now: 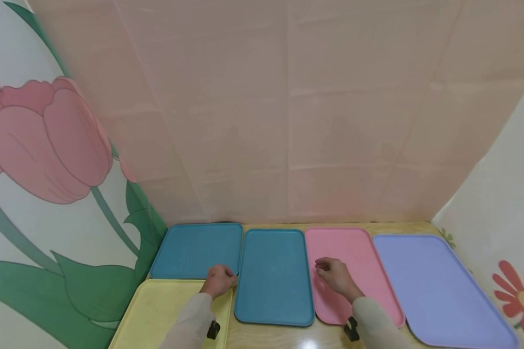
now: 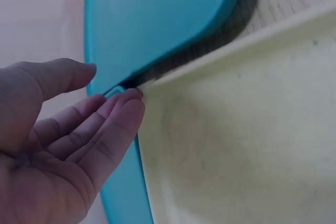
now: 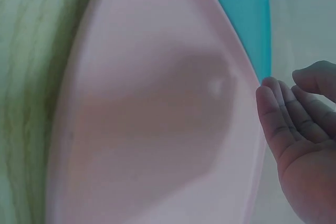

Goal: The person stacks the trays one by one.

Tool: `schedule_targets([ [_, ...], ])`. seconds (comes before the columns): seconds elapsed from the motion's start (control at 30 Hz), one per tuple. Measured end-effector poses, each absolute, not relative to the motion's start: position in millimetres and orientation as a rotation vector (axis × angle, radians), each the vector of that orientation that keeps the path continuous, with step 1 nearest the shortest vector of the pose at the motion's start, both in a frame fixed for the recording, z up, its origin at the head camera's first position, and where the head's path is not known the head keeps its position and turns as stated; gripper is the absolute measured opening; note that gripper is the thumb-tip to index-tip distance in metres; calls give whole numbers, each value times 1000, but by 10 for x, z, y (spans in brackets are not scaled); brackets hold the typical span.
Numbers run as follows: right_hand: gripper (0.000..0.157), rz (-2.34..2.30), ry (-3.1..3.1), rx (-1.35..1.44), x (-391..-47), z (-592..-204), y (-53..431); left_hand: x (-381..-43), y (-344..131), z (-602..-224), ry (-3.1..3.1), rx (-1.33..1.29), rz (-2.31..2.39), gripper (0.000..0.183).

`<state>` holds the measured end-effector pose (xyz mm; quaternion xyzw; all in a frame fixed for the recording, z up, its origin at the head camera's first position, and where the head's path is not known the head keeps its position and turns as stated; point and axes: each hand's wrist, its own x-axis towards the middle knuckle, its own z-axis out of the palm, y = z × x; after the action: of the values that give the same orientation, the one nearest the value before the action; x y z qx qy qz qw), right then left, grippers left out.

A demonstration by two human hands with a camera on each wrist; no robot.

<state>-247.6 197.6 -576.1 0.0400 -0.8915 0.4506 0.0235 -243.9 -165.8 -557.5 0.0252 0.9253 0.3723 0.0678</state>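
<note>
My left hand (image 1: 219, 281) is over the spot where the yellow tray (image 1: 166, 305), the landscape-turned blue tray (image 1: 196, 251) and the upright-turned blue tray (image 1: 274, 276) come close together. Its fingers are loosely bent, with nothing between thumb and fingertips in the left wrist view; whether they touch a rim I cannot tell. Over the pink tray (image 1: 353, 247), near its left edge, is my right hand (image 1: 335, 277), casting a shadow on the tray. In the right wrist view its fingers (image 3: 278, 116) are slightly bent, the thumb is apart, and the hand holds nothing.
A lavender tray (image 1: 445, 291) lies at the far right of the wooden table (image 1: 270, 337). Behind the table hangs a creased pinkish sheet (image 1: 284, 121). Flower-printed panels stand at both sides, with a large tulip (image 1: 48, 140) on the left one.
</note>
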Motion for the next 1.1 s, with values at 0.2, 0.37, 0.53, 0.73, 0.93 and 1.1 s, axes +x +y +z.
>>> schedule_targets([
  [0.2,22,1422,-2768,69,-2493,-5813,1951,-2439,-1609,-5592,2758,32,1155,11],
  [0.37,22,1470,-2773,13,-2500,-5844,1924,-2438,-1562,-5582,2722,-12,1192,9],
  [0.53,19,1500,-2775,-22,-2499,-5857,1891,-2464,-1524,-5596,2675,-108,1214,8],
  [0.73,17,1529,-2785,-48,-2499,-5875,1861,-2502,-1510,-5618,2600,-164,1286,4],
  [0.93,17,1536,-2761,-53,-2515,-5898,1834,-2530,-1513,-5605,2577,-202,1305,7],
  [1.1,17,1558,-2757,-69,-2518,-5900,1827,-2523,-1502,-5621,2591,-207,1338,9],
])
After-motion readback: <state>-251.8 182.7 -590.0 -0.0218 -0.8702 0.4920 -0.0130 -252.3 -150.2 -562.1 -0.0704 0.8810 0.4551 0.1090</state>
